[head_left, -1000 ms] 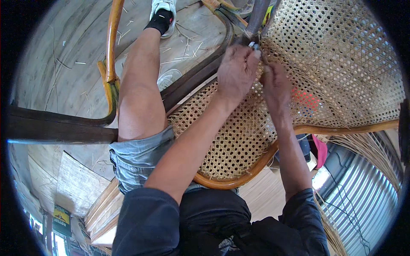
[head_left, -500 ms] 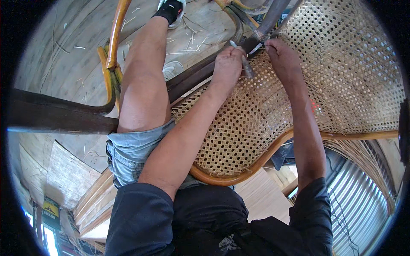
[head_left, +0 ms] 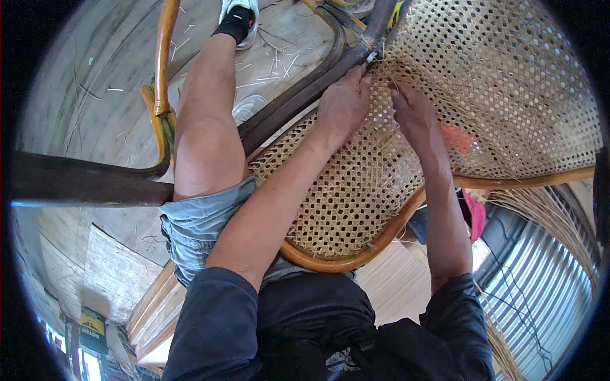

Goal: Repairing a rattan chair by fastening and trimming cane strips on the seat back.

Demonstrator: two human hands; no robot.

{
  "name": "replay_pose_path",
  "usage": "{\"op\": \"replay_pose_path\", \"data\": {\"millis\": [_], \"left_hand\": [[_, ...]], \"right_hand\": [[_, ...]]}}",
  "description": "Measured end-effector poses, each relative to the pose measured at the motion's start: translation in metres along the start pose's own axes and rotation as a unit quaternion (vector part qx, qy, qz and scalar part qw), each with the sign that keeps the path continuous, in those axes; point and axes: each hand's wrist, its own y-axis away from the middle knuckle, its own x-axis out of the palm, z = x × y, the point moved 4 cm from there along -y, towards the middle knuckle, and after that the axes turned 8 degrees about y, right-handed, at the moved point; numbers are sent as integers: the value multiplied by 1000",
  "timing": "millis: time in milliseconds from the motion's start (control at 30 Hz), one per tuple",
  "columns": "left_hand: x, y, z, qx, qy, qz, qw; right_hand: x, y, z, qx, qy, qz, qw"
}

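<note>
Woven cane in a pale honey colour fills the right half of the view: an open-mesh cane panel [head_left: 483, 95] stretched in a curved, glossy wooden frame [head_left: 356, 257] and lying across the person's lap. Its far and right parts bend away and are cut off by the round rim of the picture. The fingertips of both hands are hard to make out, since they bunch together at the far edge of the panel where it meets a dark wooden rail [head_left: 298, 101].

The left hand [head_left: 343, 101] lies knuckles up, fingers curled down against the weave just beside the rail. Something small and pale shows at its far fingertips, too small to identify, and whether the fingers pinch it cannot be told. The right hand [head_left: 416, 114] rests on the cane just right of the left one, fingers drawn together and pointing far; a thin cane strand [head_left: 389, 77] runs by its fingertips, but a grip on it is not clear. Both forearms reach up from the near edge.

A bare knee, denim shorts [head_left: 203, 225] and a white shoe [head_left: 240, 14] lie to the left, over a floor [head_left: 95, 82] strewn with cane scraps.
</note>
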Motion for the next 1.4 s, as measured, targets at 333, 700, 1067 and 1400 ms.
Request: {"op": "replay_pose_path", "data": {"millis": [333, 700, 1067, 1400], "left_hand": [[16, -11, -2, -76, -179, 148, 970], [19, -17, -1, -93, -170, 172, 966], [18, -23, 19, -65, -141, 158, 975], [16, -19, 13, -52, -98, 115, 987]], "right_hand": [[11, -24, -2, 197, -126, 81, 969], [32, -55, -33, -10, 121, 62, 991], [1, -33, 12, 11, 213, -51, 976], [-5, -49, 1, -59, 302, -35, 951]]}}
